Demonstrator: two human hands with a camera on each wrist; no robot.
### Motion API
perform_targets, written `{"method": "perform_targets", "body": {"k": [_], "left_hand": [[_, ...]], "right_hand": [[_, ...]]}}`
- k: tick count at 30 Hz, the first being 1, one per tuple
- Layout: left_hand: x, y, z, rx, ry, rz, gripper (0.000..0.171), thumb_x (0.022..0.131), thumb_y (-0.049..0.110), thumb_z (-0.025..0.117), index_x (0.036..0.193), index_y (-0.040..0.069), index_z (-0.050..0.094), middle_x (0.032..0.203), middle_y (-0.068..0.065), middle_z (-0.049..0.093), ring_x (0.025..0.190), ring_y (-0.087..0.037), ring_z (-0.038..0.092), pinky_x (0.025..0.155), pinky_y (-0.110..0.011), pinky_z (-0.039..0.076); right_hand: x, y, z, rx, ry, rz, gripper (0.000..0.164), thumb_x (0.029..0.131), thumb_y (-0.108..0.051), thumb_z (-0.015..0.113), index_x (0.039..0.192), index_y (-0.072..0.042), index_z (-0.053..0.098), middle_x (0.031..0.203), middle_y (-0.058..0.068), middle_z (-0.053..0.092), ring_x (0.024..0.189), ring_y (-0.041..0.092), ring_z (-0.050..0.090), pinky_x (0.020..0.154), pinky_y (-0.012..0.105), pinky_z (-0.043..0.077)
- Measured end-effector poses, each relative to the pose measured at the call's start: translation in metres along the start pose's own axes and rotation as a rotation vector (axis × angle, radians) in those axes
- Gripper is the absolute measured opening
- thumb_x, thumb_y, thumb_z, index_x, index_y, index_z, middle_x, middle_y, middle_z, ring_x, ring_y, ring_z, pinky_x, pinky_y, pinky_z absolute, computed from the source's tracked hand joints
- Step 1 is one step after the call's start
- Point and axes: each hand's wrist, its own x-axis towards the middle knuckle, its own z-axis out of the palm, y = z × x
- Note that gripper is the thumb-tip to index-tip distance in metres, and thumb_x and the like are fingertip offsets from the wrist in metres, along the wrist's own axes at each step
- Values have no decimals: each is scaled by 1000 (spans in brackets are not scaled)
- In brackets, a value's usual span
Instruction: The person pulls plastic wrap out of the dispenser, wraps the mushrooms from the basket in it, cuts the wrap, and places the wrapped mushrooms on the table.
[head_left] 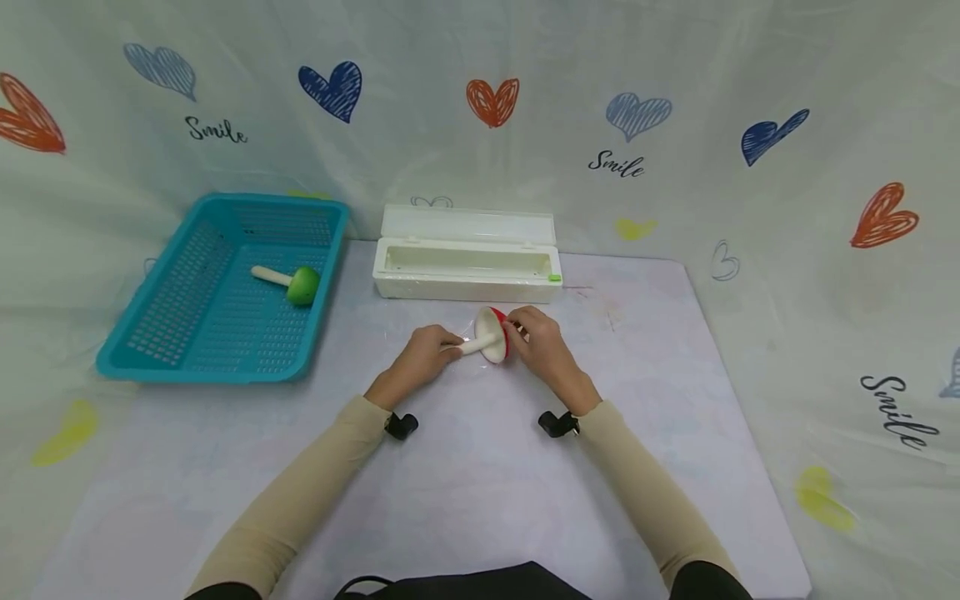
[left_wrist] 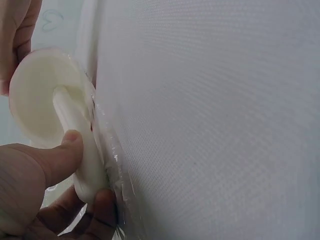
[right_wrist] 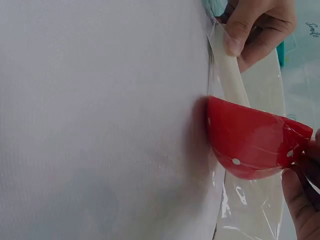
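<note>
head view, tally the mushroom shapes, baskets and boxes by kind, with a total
Mushroom shapes: 2, the red-capped one and the green-capped one
Baskets: 1, the blue basket
Boxes: 1, the white box with its lid open
Total: 4

Site: apparently a makeshift recording station; building type cannot be told. Basis: pale sheeting (head_left: 555,50) printed with hearts (head_left: 330,90) and "Smile" lettering (head_left: 216,130) hangs beyond the far and right edges of the pale tabletop (head_left: 480,500); black wrist cameras (head_left: 401,427) worn.
</note>
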Motion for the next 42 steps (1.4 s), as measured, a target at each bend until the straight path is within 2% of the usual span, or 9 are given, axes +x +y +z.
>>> {"method": "perform_targets", "body": {"k": [7, 10, 13, 18, 22, 28, 35, 38, 42], "left_hand": [[-12, -8, -12, -5, 24, 36, 39, 95, 10, 73, 131, -2, 68, 120, -24, 67, 102, -31, 64, 86, -45, 55], [-23, -16, -22, -5, 26, 50, 45, 92, 9, 74, 135, -3, 64, 129, -27, 62, 112, -36, 62, 95, -49, 53], [-34, -25, -33, 52, 11, 59, 45, 92, 10, 76, 134, -1, 64, 133, -26, 60, 124, -40, 57, 106, -54, 47], [-53, -37, -48, 140, -68, 38, 34, 85, 13, 83, 116, 4, 73, 130, -24, 62, 125, -43, 55, 109, -57, 44], [-64, -42, -54, 175, -126, 7, 20, 81, 14, 87, 96, 10, 75, 139, -22, 60, 133, -45, 50, 112, -59, 41], [-68, -45, -55, 265, -140, -12, 8, 86, 14, 83, 82, 17, 77, 148, -18, 56, 138, -44, 48, 113, -58, 41], [-63, -44, -53, 340, -98, 39, 8, 94, 11, 75, 86, 11, 74, 143, -18, 59, 132, -42, 54, 108, -57, 47], [-60, -42, -54, 332, -39, 41, 7, 97, 13, 71, 91, 11, 70, 143, -19, 59, 133, -43, 53, 105, -60, 47], [-51, -39, -57, 290, 80, 89, 6, 99, 13, 69, 95, 9, 67, 135, -18, 64, 126, -42, 57, 96, -59, 50]], "right_hand": [[5, -8, 8, -45, -76, 34, 26, 92, -11, 79, 110, 6, 70, 112, 19, 68, 95, 27, 65, 82, 36, 61], [8, -11, 9, -75, -102, 53, 26, 92, -10, 78, 111, 5, 70, 113, 19, 67, 97, 27, 64, 85, 36, 60], [11, -14, 9, -79, -117, 61, 26, 91, -10, 79, 111, 6, 72, 114, 20, 67, 99, 29, 65, 88, 37, 60], [11, -17, 8, -88, -140, 74, 28, 92, -11, 79, 112, 6, 73, 116, 20, 67, 103, 31, 65, 91, 37, 60], [11, -16, 8, -92, -146, 90, 28, 91, -12, 79, 113, 6, 73, 117, 19, 66, 104, 30, 65, 92, 36, 60], [12, -17, 9, -69, -143, 93, 29, 92, -11, 78, 114, 8, 73, 118, 21, 66, 106, 33, 65, 93, 38, 59], [13, -18, 9, -82, -151, 95, 30, 92, -10, 78, 115, 8, 73, 118, 21, 66, 107, 33, 65, 94, 39, 59], [13, -19, 9, -84, -158, 95, 30, 92, -10, 78, 115, 8, 73, 118, 21, 65, 106, 33, 64, 93, 39, 59], [14, -19, 11, -94, -166, 84, 28, 91, -9, 78, 113, 6, 73, 118, 19, 66, 105, 32, 64, 92, 38, 59]]}}
